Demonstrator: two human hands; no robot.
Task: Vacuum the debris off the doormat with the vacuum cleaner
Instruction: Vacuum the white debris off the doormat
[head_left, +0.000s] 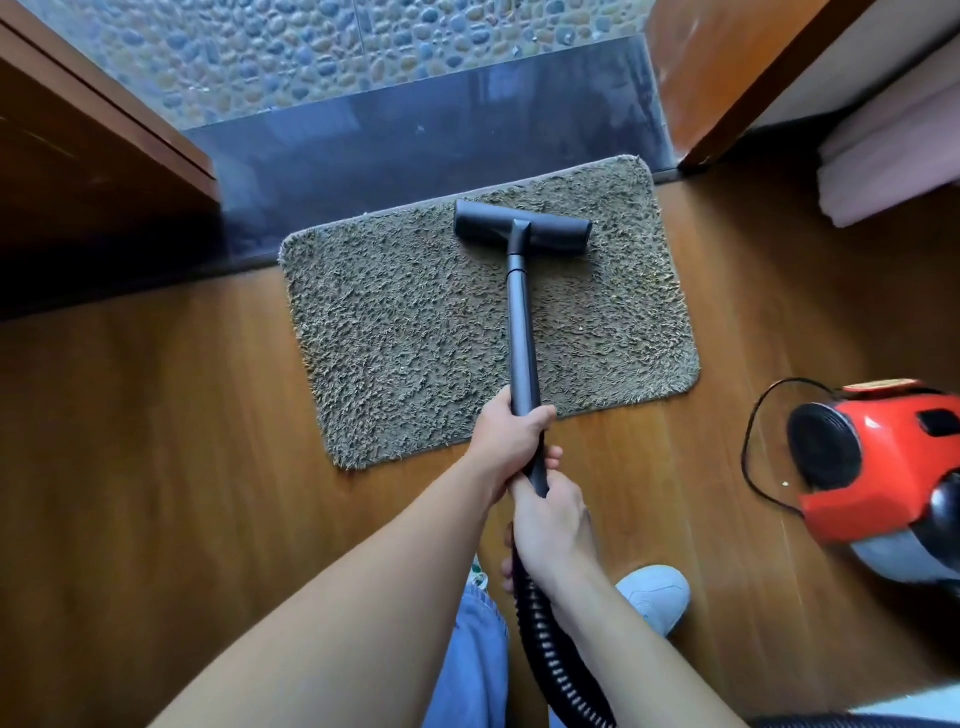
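While both hands grip the black wand (521, 332), its floor head (522, 227) sits flat on the far right part of the doormat (415, 332), close to the edge nearest the grey threshold (363, 150). The left hand (511, 441) is the forward one, fingers curled tight around the tube just over the mat's near edge; the right hand (553, 525) sits directly behind it, wrapped closed around the tube's end where the ribbed hose (550, 649) begins. The wand's long axis runs almost straight away from the person, leaning slightly left at the far end, while the head lies crosswise to it, roughly parallel to the mat's long side.

From where the head rests, most of the shaggy pile lies to its left and back toward the hands, so I'd guess the next stroke is a pull straight back along the wand, then a shift leftward. I can't make out clear debris in the pile; a pale speck or two show on the right half. The red canister (878, 467) stands on the wooden floor (156, 415) to the right, well clear of the mat, with its cord (750, 447) looped beside it.
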